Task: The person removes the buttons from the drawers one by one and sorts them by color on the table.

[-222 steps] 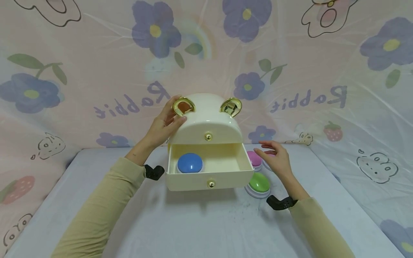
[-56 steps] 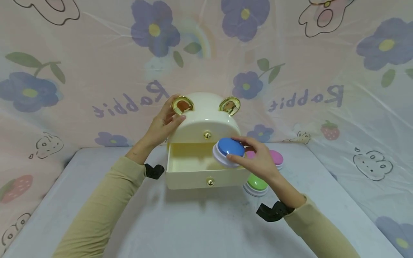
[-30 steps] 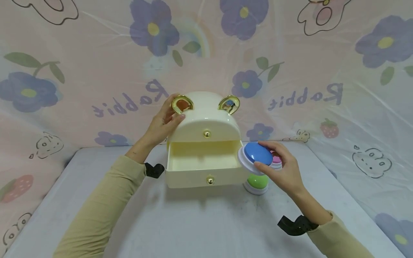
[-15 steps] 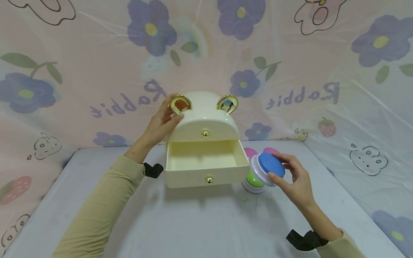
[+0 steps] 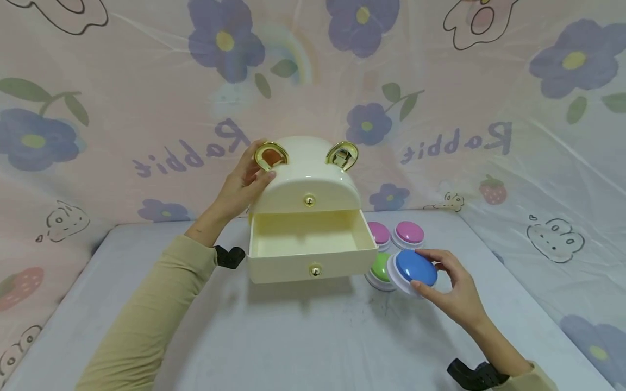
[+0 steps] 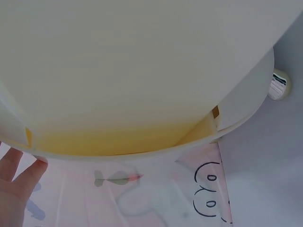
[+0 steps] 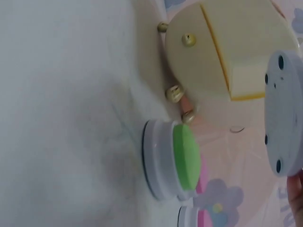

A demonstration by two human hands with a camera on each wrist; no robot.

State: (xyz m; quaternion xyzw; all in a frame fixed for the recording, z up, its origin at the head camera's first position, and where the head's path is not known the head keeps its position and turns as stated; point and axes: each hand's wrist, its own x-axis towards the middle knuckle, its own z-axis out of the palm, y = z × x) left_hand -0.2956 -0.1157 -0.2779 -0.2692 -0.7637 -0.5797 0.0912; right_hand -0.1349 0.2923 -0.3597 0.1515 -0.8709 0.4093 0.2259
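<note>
- Since the earlier frames, the blue push-button [image 5: 415, 268] has left the open drawer [image 5: 311, 248] of the cream storage box [image 5: 306, 184]; the right hand [image 5: 452, 295] has carried it out to the right and lower, close to the table [image 5: 293, 336].
- The right hand now holds the blue push-button tilted, just beside the green push-button [image 5: 379, 268], with its white base toward the box. The right wrist view shows the grey underside of that base [image 7: 284, 113] clear of the table.
- The thumb pinches the near rim of the button and the other fingers [image 5: 440, 259] curl round its far rim, moderately spread.
- The left hand [image 5: 242, 184] has stayed where it was, on the upper left of the box beside the left gold ear [image 5: 269, 156]. Its thumb lies along the curved front and its fingers wrap behind the ear, lightly curled against the shell.
- In the left wrist view only some fingertips [image 6: 19, 175] show below the box's edge, so the grip cannot be judged from there.
- The drawer stands pulled out, its inside bare, a gold knob [image 5: 315, 269] on its front.
- The green push-button sits on the table by the drawer's right front corner; two pink push-buttons [image 5: 408, 232] stand behind it, near the box's right side.
</note>
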